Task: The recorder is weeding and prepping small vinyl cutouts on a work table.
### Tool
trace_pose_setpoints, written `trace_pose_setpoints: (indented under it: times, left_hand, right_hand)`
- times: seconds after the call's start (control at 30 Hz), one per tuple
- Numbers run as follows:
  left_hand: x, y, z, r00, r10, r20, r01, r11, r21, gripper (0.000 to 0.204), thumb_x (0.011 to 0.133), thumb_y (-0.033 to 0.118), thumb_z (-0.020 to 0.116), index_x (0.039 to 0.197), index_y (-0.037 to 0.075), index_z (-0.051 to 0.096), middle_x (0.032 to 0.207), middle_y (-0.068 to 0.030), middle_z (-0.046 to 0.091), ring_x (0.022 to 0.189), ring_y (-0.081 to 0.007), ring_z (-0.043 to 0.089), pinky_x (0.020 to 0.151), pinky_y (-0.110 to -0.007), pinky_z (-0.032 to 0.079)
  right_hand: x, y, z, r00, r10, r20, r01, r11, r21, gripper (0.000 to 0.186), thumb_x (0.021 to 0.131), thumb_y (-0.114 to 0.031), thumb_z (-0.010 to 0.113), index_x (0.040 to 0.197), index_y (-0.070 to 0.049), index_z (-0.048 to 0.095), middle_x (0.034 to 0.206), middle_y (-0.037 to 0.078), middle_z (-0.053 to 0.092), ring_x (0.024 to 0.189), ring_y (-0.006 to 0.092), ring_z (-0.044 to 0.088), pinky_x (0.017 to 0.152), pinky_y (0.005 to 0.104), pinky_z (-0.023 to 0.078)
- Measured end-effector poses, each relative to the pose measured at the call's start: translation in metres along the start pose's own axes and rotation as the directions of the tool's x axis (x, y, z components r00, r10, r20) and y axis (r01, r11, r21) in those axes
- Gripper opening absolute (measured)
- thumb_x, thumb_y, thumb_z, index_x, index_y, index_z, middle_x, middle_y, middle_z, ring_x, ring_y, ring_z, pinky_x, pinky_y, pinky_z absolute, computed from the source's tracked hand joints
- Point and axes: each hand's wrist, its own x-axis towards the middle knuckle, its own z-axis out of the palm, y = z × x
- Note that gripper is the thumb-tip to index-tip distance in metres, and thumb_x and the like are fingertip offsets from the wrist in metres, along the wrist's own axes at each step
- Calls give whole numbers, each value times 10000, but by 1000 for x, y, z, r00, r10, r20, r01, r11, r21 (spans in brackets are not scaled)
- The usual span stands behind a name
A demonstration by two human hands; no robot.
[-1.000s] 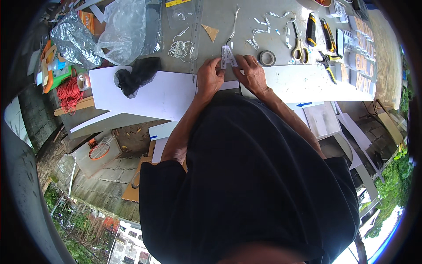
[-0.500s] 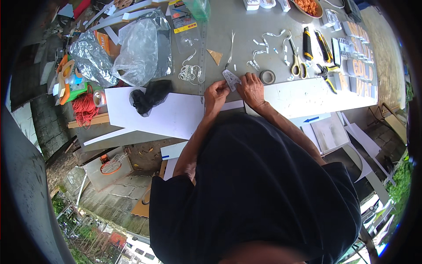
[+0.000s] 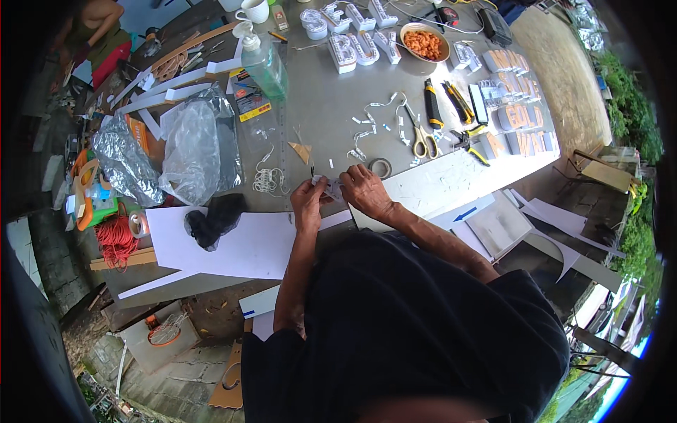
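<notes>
My left hand (image 3: pixel 308 201) pinches a small white letter-shaped piece (image 3: pixel 332 187) by its left side, above the near edge of the table. The fingers of my right hand (image 3: pixel 367 192) are closed on its right side, hiding much of it. Thin wires (image 3: pixel 303 138) rise from its dark-wrapped end. Just beyond lies a tan triangular scrap (image 3: pixel 302 151). A roll of grey tape (image 3: pixel 380 168) rests right beside my right hand. Farther off, a strip of small white LED modules (image 3: pixel 364 127) snakes over the table, near scissors (image 3: pixel 424 144).
Utility knives (image 3: pixel 432 104) and pliers (image 3: pixel 471 145) lie to the right, near rows of block letters (image 3: pixel 518 116). A bowl of orange food (image 3: pixel 424 44) stands at the back. Left are plastic bags (image 3: pixel 190 151), black mesh (image 3: pixel 214 222) and a pump bottle (image 3: pixel 264 67). Another person (image 3: pixel 99 32) is at far left.
The view has shifted, showing more of the table's far side and another person. The letter-shaped piece is turned in my hands and more covered by my fingers.
</notes>
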Motion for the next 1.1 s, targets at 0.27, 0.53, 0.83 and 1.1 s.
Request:
trace_pose_setpoints:
  times: [0.27, 0.53, 0.83, 1.1]
  left_hand:
    - [-4, 16, 50, 997, 23, 80, -20, 999, -42, 183, 892, 138, 761, 907, -23, 677, 832, -91, 704, 690, -164, 696, 614, -315, 613]
    - [-3, 26, 112, 969, 61, 239, -87, 992, 97, 303, 933, 262, 745, 1029, -20, 688, 892, -98, 729, 747, -175, 714, 661, -295, 590]
    - [-4, -23, 149, 968, 195, -158, -180, 978, 100, 208, 977, 216, 688, 1000, 11, 719, 781, -66, 703, 588, -94, 580, 514, -237, 425]
    - [-37, -76, 163, 932, 194, -306, -137, 971, 198, 195, 965, 193, 701, 1008, 3, 714, 762, -47, 687, 581, -64, 543, 507, -218, 415]
  right_hand:
    - [-8, 28, -54, 1000, 29, 8, -30, 995, 100, 298, 817, -153, 751, 1065, -27, 644, 952, 123, 610, 917, 321, 630, 783, 431, 554]
    - [-2, 83, -122, 996, 47, -80, -34, 987, 159, 264, 789, -148, 743, 1014, -52, 642, 909, 99, 593, 895, 305, 639, 740, 428, 551]
    - [-16, 243, -270, 867, 283, -410, -290, 956, 46, 212, 836, -165, 790, 1017, -67, 739, 902, 66, 720, 752, 171, 695, 680, 317, 569]
    - [-77, 320, -314, 877, 356, -322, -384, 923, -26, 239, 864, -217, 781, 1041, -60, 742, 925, 68, 721, 791, 162, 689, 726, 319, 558]
